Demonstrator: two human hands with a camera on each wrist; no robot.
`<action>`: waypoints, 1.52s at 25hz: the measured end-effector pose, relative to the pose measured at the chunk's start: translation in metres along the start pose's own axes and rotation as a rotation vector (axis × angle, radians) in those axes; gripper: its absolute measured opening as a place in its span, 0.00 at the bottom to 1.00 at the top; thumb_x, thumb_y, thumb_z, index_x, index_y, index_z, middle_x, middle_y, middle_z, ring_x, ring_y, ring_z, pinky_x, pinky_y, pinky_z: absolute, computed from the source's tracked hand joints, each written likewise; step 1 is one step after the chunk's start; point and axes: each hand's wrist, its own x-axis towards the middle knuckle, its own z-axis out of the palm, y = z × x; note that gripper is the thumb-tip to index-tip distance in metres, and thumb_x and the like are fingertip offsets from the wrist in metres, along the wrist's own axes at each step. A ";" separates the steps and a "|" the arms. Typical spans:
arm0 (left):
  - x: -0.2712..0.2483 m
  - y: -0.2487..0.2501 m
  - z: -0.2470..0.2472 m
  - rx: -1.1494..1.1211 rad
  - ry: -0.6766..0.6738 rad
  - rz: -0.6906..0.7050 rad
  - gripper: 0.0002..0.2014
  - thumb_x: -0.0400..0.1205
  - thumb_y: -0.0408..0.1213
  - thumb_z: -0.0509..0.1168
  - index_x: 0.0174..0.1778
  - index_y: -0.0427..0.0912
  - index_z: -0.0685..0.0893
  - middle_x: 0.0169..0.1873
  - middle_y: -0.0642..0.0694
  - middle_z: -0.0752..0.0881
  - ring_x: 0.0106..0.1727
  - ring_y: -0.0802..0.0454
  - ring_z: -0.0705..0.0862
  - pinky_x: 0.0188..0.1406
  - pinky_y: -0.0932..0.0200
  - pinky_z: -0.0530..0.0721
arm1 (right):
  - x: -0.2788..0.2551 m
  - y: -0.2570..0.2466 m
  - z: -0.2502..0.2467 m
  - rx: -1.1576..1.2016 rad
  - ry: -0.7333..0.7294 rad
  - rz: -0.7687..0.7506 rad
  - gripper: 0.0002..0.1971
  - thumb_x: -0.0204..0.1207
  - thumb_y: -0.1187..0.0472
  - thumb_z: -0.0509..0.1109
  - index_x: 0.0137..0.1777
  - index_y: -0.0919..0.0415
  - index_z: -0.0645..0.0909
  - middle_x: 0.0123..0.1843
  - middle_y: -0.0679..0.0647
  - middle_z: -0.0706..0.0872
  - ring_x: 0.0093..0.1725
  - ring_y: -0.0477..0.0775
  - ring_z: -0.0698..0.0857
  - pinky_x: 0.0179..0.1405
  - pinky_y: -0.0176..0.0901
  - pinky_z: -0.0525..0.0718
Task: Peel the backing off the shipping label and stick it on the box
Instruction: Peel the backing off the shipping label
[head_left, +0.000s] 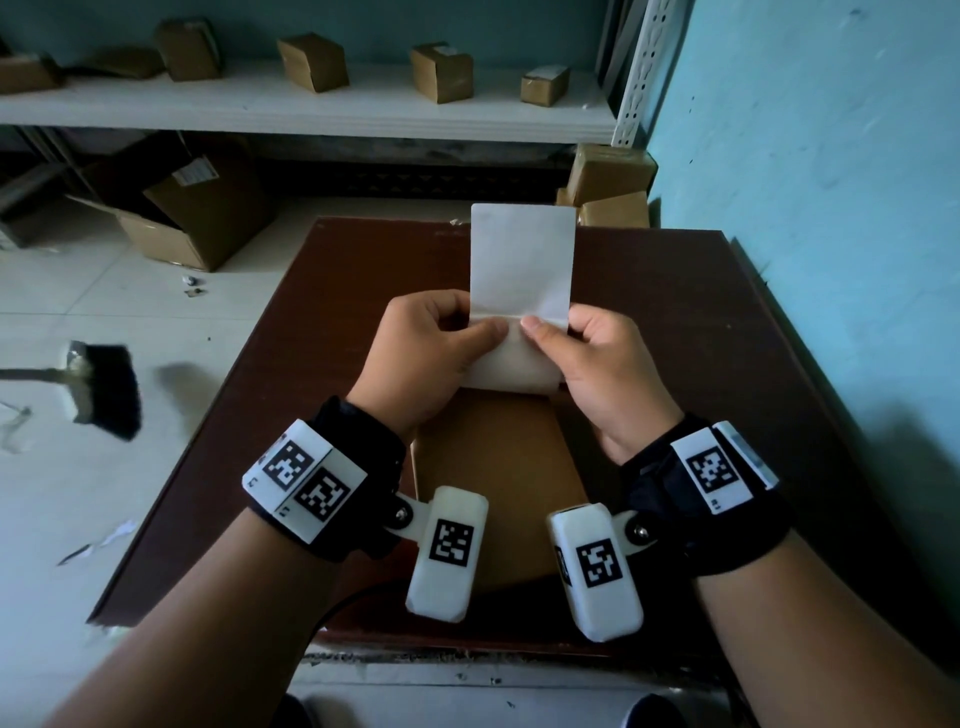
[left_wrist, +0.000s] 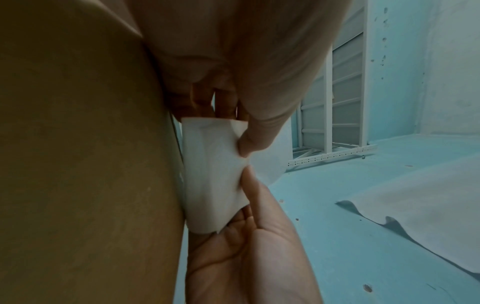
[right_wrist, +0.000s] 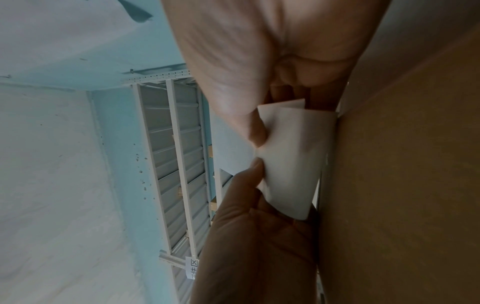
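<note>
A white shipping label (head_left: 522, 260) stands upright between both hands over the brown cardboard box (head_left: 498, 483), which lies flat on the dark wooden table (head_left: 675, 322). Its lower part (head_left: 511, 366) is folded toward me along a crease. My left hand (head_left: 441, 338) pinches the fold from the left, thumb on top. My right hand (head_left: 587, 343) pinches it from the right, the two thumbs almost touching. In the left wrist view the label (left_wrist: 213, 174) bends between the two thumbs beside the box (left_wrist: 85, 164). The right wrist view shows the same label (right_wrist: 293, 160) against the box (right_wrist: 402, 185).
A white shelf (head_left: 311, 111) at the back carries several small cardboard boxes. An open carton (head_left: 197, 218) and a black brush (head_left: 106, 384) lie on the tiled floor at left. More boxes (head_left: 608, 187) are stacked behind the table. A teal wall (head_left: 810, 182) runs along the right.
</note>
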 end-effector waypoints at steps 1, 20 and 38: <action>0.000 0.001 0.000 -0.003 -0.006 -0.007 0.07 0.82 0.35 0.70 0.55 0.44 0.89 0.49 0.51 0.92 0.49 0.57 0.91 0.47 0.63 0.89 | 0.000 0.000 0.000 -0.012 0.000 -0.001 0.03 0.80 0.58 0.72 0.49 0.54 0.88 0.49 0.52 0.93 0.51 0.50 0.92 0.58 0.56 0.89; 0.000 0.003 0.001 -0.005 -0.009 -0.031 0.08 0.82 0.38 0.69 0.55 0.44 0.89 0.50 0.51 0.91 0.50 0.57 0.90 0.47 0.64 0.88 | -0.001 -0.005 0.000 -0.001 -0.010 0.030 0.05 0.82 0.58 0.71 0.54 0.51 0.87 0.52 0.48 0.92 0.53 0.47 0.91 0.58 0.51 0.89; -0.001 0.003 0.001 -0.035 -0.018 -0.009 0.10 0.82 0.38 0.70 0.58 0.44 0.89 0.52 0.52 0.92 0.52 0.59 0.90 0.49 0.64 0.88 | 0.000 -0.003 0.000 0.052 -0.036 0.048 0.10 0.81 0.59 0.71 0.61 0.54 0.86 0.55 0.47 0.92 0.55 0.45 0.90 0.55 0.43 0.88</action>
